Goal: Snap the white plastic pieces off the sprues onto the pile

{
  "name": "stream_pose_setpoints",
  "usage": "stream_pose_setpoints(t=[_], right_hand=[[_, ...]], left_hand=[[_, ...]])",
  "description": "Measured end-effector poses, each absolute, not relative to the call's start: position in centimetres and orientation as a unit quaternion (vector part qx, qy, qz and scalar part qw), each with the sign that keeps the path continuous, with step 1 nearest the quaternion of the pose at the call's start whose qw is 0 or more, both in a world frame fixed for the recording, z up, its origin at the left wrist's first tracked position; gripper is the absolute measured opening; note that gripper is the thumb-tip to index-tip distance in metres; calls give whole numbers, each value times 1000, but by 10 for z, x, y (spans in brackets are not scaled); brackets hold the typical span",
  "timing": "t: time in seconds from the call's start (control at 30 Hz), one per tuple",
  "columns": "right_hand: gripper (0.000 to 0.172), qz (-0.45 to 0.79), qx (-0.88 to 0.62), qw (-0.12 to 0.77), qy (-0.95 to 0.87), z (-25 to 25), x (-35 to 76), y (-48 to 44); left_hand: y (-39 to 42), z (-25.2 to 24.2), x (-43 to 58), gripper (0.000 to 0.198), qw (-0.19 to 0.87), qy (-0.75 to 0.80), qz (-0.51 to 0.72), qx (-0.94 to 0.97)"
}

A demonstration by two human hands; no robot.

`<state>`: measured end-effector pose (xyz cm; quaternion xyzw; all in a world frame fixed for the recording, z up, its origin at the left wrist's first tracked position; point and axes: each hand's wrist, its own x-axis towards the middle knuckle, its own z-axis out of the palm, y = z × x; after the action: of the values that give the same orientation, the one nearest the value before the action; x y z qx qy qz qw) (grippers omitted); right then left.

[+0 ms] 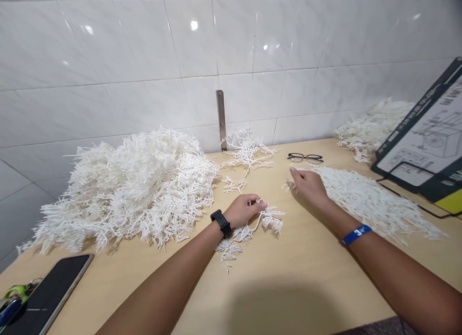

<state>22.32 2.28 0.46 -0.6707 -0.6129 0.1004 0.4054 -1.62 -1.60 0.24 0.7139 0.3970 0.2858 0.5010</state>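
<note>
My left hand, with a black watch on its wrist, pinches a small clump of white twig-like strands between thumb and fingers. Some of the strands hang below the palm onto the table. To the right, my right hand is curled closed just above the table, beside a flat spread of white strands. A few white tips show at the underside of its fingers; whatever it grips is mostly hidden. A large tangled heap of white strands lies left of my left hand.
Loose strands lie by the wall under a metal bracket. Eyeglasses rest behind my right hand. A printed board leans at right, before another white pile. A phone and keys lie front left.
</note>
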Motion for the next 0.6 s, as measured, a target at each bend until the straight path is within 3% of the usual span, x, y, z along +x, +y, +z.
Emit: stream_pose_setpoints(t=[0.13, 0.33, 0.6], right_hand=[[43, 153, -640, 391, -643, 1, 200, 11], [14, 188, -570, 384, -702, -3, 187, 4], [24, 249, -434, 304, -811, 5, 182, -2]], left_hand=[[-15, 1, -17, 36, 517, 403, 298, 694], [-15, -1, -17, 39, 532, 393, 302, 687], [-14, -5, -14, 37, 522, 413, 310, 679]])
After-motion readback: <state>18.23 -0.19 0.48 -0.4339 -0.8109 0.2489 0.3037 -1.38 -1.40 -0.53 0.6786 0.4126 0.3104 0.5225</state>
